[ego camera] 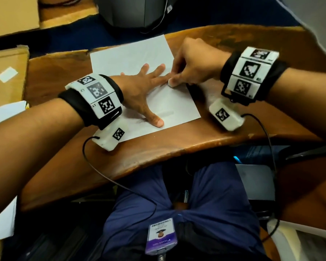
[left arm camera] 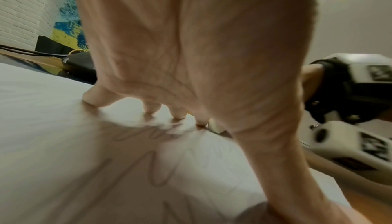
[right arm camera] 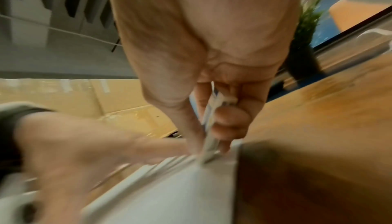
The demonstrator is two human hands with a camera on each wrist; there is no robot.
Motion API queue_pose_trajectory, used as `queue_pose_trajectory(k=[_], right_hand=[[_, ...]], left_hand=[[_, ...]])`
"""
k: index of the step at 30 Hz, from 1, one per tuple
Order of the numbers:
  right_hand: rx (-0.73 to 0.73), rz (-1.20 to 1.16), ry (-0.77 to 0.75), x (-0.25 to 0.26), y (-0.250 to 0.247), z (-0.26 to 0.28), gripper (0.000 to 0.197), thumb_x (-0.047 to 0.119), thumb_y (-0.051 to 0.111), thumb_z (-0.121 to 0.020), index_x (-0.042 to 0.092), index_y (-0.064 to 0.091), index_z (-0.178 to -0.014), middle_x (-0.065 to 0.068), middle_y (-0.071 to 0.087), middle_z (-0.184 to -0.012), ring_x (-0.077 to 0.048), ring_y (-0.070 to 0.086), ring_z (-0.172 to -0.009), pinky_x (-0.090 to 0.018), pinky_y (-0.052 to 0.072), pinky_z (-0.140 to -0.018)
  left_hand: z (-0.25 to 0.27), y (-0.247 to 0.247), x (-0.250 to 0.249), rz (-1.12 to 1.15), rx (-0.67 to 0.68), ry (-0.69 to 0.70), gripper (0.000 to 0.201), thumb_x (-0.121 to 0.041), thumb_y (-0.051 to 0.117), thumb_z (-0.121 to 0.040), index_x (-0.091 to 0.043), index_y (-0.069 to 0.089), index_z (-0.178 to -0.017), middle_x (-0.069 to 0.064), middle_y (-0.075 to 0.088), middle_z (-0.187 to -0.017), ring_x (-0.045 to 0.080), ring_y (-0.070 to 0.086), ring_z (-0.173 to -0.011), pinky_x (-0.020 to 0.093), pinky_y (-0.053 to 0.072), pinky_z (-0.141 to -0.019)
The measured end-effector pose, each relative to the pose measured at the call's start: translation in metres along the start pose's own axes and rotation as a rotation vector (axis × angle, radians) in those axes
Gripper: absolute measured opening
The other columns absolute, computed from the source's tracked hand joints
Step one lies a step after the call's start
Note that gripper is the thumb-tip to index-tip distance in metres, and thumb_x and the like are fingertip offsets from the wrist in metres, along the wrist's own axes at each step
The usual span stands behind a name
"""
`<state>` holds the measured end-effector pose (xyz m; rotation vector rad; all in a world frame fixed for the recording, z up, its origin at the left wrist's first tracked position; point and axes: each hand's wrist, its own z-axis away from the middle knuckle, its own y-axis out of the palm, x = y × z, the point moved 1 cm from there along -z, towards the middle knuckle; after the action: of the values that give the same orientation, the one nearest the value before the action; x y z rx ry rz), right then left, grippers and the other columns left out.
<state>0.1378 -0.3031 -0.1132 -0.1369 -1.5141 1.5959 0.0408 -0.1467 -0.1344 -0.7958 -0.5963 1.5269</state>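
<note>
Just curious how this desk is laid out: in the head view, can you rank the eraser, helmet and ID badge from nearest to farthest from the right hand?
1. The eraser: pinched in the right hand, on the paper.
2. The helmet: beyond the desk's far edge, to the left.
3. The ID badge: hanging below, at the person's front.

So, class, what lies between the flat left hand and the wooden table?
A white sheet of paper: the left hand presses flat on it, and it lies on the table. The head view shows this.
</note>
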Motion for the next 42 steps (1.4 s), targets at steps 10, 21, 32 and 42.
queue_pose_trajectory(k=[10, 21, 32, 42], right_hand=[[-0.007, 0.020, -0.020, -0.001, 0.006, 0.003, 0.017, 0.032, 0.082, -0.080, 0.017, 0.078, -0.088, 0.000, 0.074, -0.083, -0.011, 0.065, -0.069, -0.021, 0.048, -0.056], [0.265, 0.105, -0.093, -0.005, 0.003, 0.012, 0.017, 0.038, 0.081, -0.080, 0.023, 0.078, -0.089, 0.002, 0.075, -0.084, -0.016, 0.069, -0.070, -0.020, 0.052, -0.056], [0.396, 0.156, -0.059, -0.009, -0.006, 0.018, 0.016, 0.037, 0.081, -0.079, 0.026, 0.078, -0.089, 0.001, 0.076, -0.084, -0.013, 0.068, -0.065, -0.018, 0.051, -0.053], [0.290, 0.191, -0.064, -0.004, -0.006, 0.018, 0.017, 0.039, 0.083, -0.078, 0.028, 0.078, -0.090, 0.005, 0.075, -0.083, -0.020, 0.070, -0.073, -0.014, 0.044, -0.048]], left_hand=[[0.001, -0.001, -0.001, -0.015, -0.011, -0.002, 0.140, -0.080, 0.075, -0.046, -0.053, -0.018, -0.147, -0.021, -0.030, -0.156, 0.019, -0.026, -0.147, 0.071, 0.005, -0.113], [0.002, -0.002, -0.003, -0.029, -0.023, -0.010, 0.140, -0.076, 0.076, -0.049, -0.049, -0.018, -0.149, -0.018, -0.029, -0.158, 0.020, -0.024, -0.148, 0.062, 0.007, -0.118], [0.001, -0.002, -0.001, -0.023, -0.028, -0.010, 0.140, -0.075, 0.076, -0.049, -0.048, -0.018, -0.149, -0.018, -0.028, -0.158, 0.021, -0.024, -0.148, 0.059, 0.004, -0.119], [0.005, -0.002, -0.004, -0.045, -0.047, -0.029, 0.138, -0.078, 0.075, -0.051, -0.047, -0.016, -0.150, -0.017, -0.026, -0.159, 0.021, -0.020, -0.149, 0.060, 0.007, -0.119]])
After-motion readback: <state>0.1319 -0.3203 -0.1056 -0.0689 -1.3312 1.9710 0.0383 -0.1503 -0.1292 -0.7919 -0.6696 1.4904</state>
